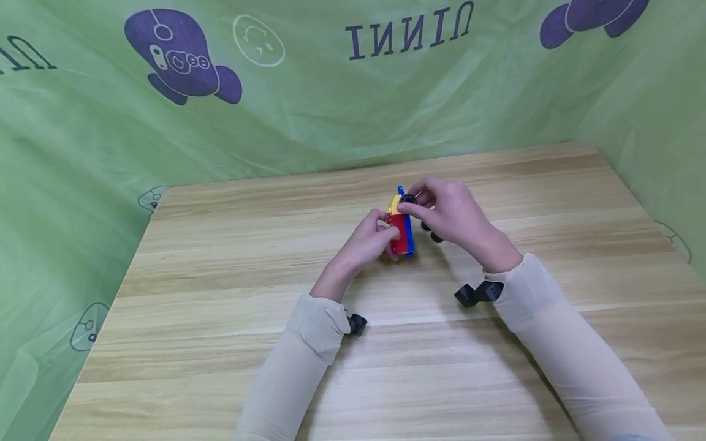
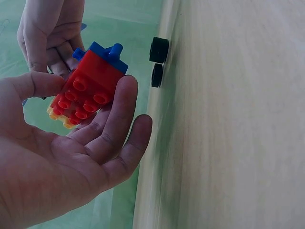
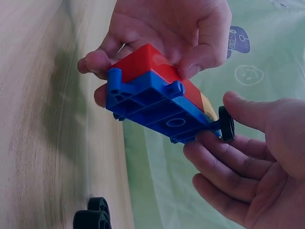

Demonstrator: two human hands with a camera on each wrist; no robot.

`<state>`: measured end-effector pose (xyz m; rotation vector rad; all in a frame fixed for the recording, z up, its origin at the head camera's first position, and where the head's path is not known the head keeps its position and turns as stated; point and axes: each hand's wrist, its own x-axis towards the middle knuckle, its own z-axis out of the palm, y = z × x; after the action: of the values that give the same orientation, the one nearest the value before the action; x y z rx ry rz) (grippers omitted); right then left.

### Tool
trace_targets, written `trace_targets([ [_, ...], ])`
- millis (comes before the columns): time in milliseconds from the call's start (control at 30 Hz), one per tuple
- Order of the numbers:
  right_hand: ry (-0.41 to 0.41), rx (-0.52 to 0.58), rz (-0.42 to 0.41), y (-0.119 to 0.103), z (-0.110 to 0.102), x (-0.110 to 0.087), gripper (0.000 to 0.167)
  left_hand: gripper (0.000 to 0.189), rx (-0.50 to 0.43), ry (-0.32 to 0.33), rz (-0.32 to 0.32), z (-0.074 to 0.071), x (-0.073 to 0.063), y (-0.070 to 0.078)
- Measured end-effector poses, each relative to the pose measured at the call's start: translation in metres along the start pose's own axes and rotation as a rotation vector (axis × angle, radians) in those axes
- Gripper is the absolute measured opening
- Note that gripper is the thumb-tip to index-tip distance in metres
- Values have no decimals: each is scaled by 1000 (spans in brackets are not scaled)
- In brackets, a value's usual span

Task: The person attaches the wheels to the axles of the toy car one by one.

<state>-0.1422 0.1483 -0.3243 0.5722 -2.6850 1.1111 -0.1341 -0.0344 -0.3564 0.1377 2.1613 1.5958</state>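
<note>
Pale sleeves point(image 1: 298, 361) are stretched over the wooden table point(image 1: 220, 275), a small black device point(image 1: 357, 324) being worn at each cuff. Toward the table's far edge, roughly midway between its far corners, a toy vehicle point(image 3: 147, 98) is held above the surface. Its red block point(image 2: 106, 71) is gripped between the thumb and fingers of the left hand point(image 1: 366, 242), the little finger standing apart. Beside the yellow block point(image 1: 394, 204), a black wheel point(image 3: 227, 125) at a blue peg point(image 3: 214, 125) is pinched between the right hand's point(image 1: 455, 211) thumb and fingers. Two more wheels point(image 2: 158, 50) are seen on the table nearby.
</note>
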Motion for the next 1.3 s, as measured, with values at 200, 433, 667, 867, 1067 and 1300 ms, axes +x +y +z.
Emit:
trace_targets([
  [200,-42,72,122,-1,0,1,30,33,8,4,-1,-1,0,0],
  [433,-55,132,202,-1,0,3,33,33,8,3,-10,-2,-1,1],
  [667,-49,165,223,-1,1,3,30,33,10,2,-13,-2,-1,0],
  [867,-60,227,238,0,1,3,25,31,12,1,-17,-3,-1,0],
  [1067,-75,251,281,2,0,5,28,31,13,-2,-15,-3,-1,1],
  [1300,-150,320,376,4,-3,7,38,32,22,-15,-6,-5,-2,4],
])
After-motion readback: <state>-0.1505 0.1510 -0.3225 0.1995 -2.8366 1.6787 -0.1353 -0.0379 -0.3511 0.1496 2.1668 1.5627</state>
